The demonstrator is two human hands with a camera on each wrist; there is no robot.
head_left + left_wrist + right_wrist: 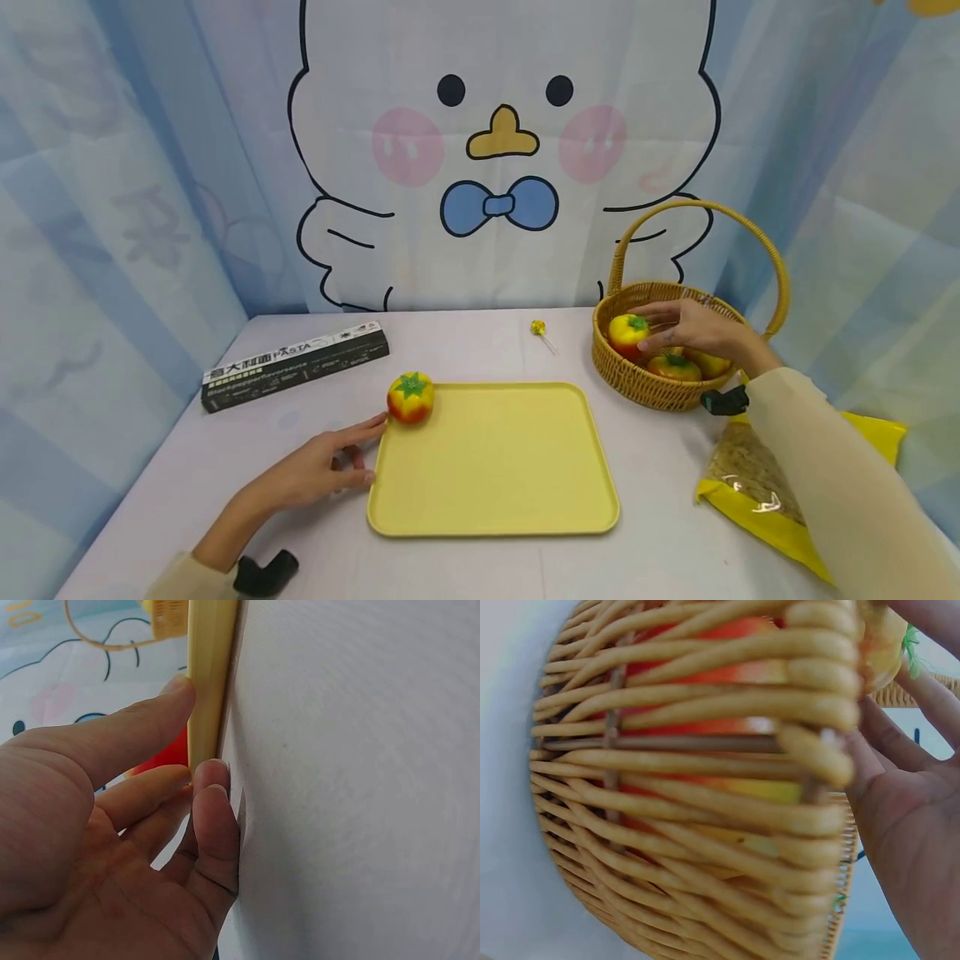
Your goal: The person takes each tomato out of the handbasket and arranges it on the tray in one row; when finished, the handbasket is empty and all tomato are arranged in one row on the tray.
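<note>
In the head view, my left hand (318,471) is at the left edge of a yellow tray (498,458), with thumb and fingertips against its rim. The left wrist view shows this thumb (142,727) extended to the tray's side. A red-and-yellow toy tomato (410,398) with a green star-shaped top sits on the tray's back left corner, near my index fingertip. Over a wicker basket (645,387), my right hand (697,327) holds another toy tomato (624,335) between thumb and fingers at the basket's left side. A further toy tomato (674,367) lies lower in the basket.
A yellow piece (708,363) is also in the basket, whose tall handle (780,283) arches above. A black pasta box (296,367) lies at the back left, a lollipop (539,328) behind the tray. A yellow bag (757,500) is partly under my right sleeve.
</note>
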